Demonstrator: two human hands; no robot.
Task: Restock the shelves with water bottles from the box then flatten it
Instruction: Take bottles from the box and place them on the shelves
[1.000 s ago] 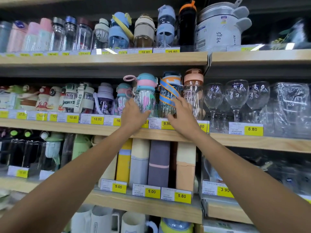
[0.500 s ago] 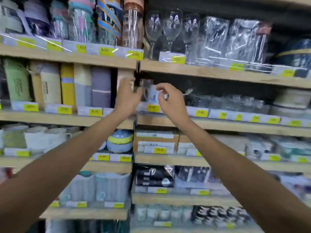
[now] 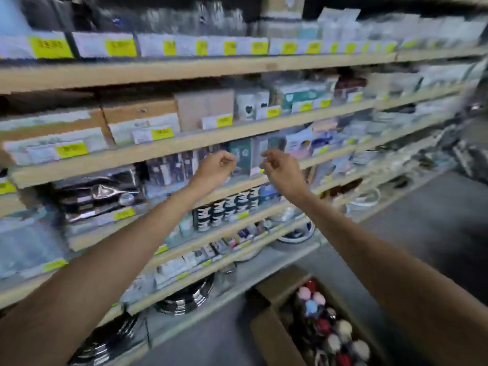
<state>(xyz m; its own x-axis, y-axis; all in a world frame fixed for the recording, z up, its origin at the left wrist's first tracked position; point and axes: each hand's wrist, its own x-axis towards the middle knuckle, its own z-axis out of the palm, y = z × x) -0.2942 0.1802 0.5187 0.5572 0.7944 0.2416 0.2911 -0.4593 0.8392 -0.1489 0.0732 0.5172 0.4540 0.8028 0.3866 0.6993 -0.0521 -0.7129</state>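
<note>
Both arms reach forward, and the left hand (image 3: 216, 167) and right hand (image 3: 281, 171) hang just in front of the shelves (image 3: 184, 67), near each other but apart. Each grip is loose and empty, its fingers lightly curled around nothing. Low at the right, the open cardboard box (image 3: 273, 342) sits on the floor (image 3: 422, 247), well below the 2 hands. The water bottles (image 3: 324, 326) stand inside it, caps up. Yellow price tags (image 3: 120, 47) line the shelf edges, too blurred to read.

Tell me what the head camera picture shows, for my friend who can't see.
The left hand and right hand, both empty with loosely curled fingers, are raised before blurry store shelves. Lower right, a cardboard box on the floor holds water bottles with coloured lids.
</note>
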